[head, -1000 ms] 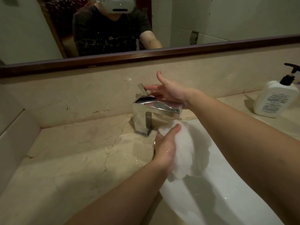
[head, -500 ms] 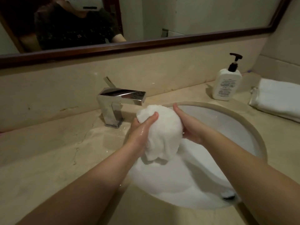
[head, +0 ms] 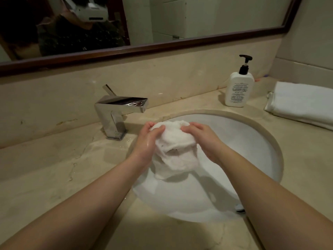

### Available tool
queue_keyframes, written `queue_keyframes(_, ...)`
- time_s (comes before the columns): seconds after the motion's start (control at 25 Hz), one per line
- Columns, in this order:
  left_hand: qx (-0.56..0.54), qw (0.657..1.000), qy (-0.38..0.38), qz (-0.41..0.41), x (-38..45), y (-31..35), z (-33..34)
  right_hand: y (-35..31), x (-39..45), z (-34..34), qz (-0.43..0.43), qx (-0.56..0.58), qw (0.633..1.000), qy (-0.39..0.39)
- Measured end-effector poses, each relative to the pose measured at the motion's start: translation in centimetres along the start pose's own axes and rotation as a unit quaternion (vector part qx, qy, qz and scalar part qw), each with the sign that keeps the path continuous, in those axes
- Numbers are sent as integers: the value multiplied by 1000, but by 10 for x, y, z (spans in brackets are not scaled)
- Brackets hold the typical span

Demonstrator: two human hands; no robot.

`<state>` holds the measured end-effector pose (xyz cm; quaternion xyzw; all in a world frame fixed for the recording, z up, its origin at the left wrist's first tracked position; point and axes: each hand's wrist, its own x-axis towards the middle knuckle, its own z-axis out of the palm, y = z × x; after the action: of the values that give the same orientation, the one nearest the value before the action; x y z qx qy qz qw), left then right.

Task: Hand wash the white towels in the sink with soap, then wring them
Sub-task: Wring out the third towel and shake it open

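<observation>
Fingers (head: pixel 158 128) round towel (head: pixel 173 147); marble counter (head: pixel 54 168)

Mirror (head: pixel 198 20) above faucet (head: pixel 119 112) (chrome, square).

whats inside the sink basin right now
Above the sink basin, the left hand and right hand grip a bunched wet white towel. A drain stopper shows at the bottom; the right forearm partly covers it.

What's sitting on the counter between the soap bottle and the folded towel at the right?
Nothing: in the head view, only bare counter separates the soap bottle from the folded towel.
</observation>
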<state>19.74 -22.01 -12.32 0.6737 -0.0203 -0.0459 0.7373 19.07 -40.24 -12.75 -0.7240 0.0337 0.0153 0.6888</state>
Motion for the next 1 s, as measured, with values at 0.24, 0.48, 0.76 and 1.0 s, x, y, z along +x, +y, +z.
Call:
queue_keyframes(0.24, 63, 994, -25, 86, -3, -4, 1, -17, -7, 0, -143, 41, 986, 68)
queue_keyframes(0.48, 100, 988, -105, 53, -2, -5, 3, -24, -10, 12, -161, 14, 985, 57)
queue_keyframes(0.76, 47, 995, -2, 88, 2, 0, -4, -21, -6, -8, -135, -82, 985, 72)
queue_keyframes(1.0, 14, 994, -15, 107, 2, 15, 9, -18, -17, 10, -55, -104, 990, -74)
